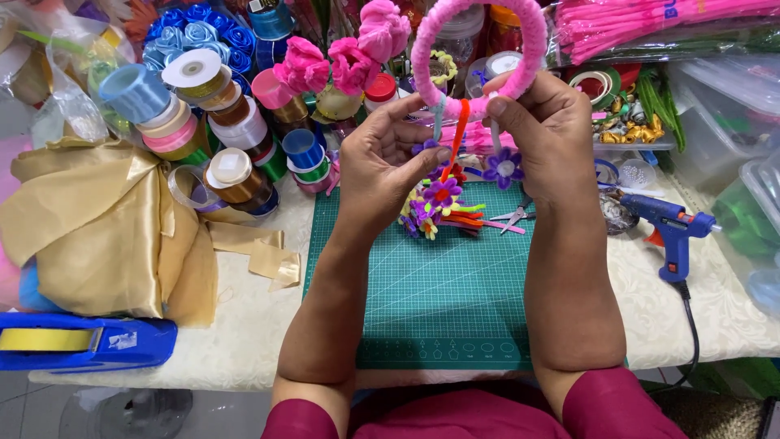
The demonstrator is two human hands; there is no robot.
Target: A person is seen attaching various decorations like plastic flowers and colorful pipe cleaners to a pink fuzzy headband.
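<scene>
From the head view I see both hands raised over the green cutting mat (439, 284). My right hand (552, 134) has its grip clenched on the lower rim of the pink fuzzy ring (479, 49), thumb pressed on the wrap, holding it upright above the mat. My left hand (382, 162) pinches the orange pipe cleaner (460, 130) that hangs from the ring's bottom edge, fingers closed on it just beside a purple flower (504, 167). Below the hands a small heap of coloured pipe-cleaner flowers (439, 207) lies on the mat, with small scissors (512, 215) next to it. On the surface to the right rests a blue glue gun (670, 228); to the left sit ribbon spools (219, 138) and gold satin cloth (97, 228).
</scene>
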